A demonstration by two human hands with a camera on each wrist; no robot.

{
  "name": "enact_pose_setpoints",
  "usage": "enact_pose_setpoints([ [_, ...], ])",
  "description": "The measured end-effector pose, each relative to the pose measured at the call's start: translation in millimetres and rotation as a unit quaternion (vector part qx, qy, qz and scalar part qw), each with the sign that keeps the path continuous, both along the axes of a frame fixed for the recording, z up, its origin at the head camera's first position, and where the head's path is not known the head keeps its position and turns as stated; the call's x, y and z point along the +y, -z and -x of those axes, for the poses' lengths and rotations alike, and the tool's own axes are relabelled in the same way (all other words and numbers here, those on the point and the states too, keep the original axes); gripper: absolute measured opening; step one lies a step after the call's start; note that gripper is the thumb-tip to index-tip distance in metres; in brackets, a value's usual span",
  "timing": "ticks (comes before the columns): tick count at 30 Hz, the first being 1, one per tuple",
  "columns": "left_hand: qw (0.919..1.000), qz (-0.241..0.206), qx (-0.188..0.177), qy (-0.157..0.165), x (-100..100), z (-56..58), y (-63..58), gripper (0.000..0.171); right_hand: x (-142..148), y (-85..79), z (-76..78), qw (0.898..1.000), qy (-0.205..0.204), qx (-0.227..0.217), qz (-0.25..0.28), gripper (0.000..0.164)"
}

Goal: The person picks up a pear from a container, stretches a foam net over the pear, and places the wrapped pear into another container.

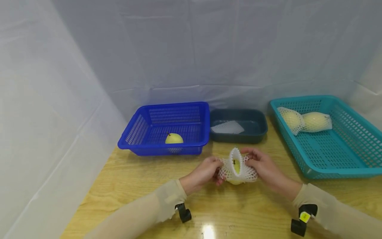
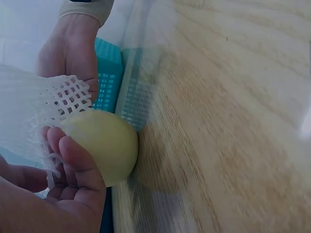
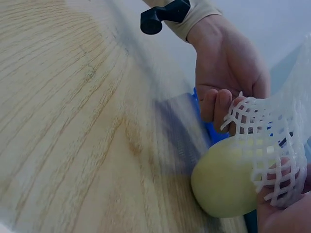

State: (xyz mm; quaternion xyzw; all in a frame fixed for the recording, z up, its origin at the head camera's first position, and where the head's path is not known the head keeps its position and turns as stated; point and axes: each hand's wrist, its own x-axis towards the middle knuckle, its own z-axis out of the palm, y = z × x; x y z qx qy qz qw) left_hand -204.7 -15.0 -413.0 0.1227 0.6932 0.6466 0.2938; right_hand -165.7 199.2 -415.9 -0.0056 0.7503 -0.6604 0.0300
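Observation:
A yellow-green pear (image 3: 223, 182) stands on the wooden table, its upper part inside a white foam net sleeve (image 1: 230, 170). In the head view the pear's stem shows through the sleeve's opening, and its base sticks out below. My left hand (image 1: 209, 168) pinches the sleeve's left edge between thumb and fingers. On the opposite side, my right hand (image 1: 262, 167) pinches the net's right edge. The left wrist view shows the pear's bare lower side (image 2: 114, 148) touching the tabletop, beside the left fingertips.
A blue basket (image 1: 164, 146) with one bare pear (image 1: 174, 138) stands at the back left. Beside it, a dark teal bin (image 1: 238, 137) holds flat foam nets (image 1: 228, 127). At right, a turquoise basket (image 1: 337, 171) contains two netted pears (image 1: 315, 121).

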Motion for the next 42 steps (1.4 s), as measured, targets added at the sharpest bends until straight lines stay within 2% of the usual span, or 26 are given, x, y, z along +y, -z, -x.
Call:
enact_pose_setpoints([
  [5,0.9993,0.033,0.015,0.005,0,2.1,3.5,0.012,2,8.2,1.3,1.0,-0.001,-0.017,-0.016,0.044],
  [14,0.9959,0.088,0.018,0.013,1,9.6,10.5,0.014,6,14.5,3.3,0.998,-0.004,-0.029,-0.049,0.042],
  [18,0.9926,0.117,0.027,0.018,2,11.4,10.0,0.012,8,17.3,4.6,0.996,-0.009,-0.022,-0.085,0.041],
  [25,0.9855,0.16,0.052,0.024,2,20.3,10.0,0.012,9,19.2,10.1,0.984,-0.009,-0.008,-0.179,0.034],
  [35,0.9751,0.192,0.104,0.039,-2,26.4,11.7,0.015,9,17.2,11.1,0.984,-0.021,-0.011,-0.178,0.033],
  [38,0.9675,0.213,0.128,0.047,-1,28.4,13.3,0.017,11,17.7,11.6,0.981,-0.028,-0.005,-0.193,0.033],
  [40,0.9547,0.243,0.162,0.057,-1,30.0,14.4,0.017,12,19.1,12.3,0.977,-0.033,0.007,-0.209,0.031],
  [42,0.9369,0.278,0.201,0.066,0,31.7,15.0,0.017,15,21.0,13.0,0.974,-0.036,0.019,-0.224,0.03],
])
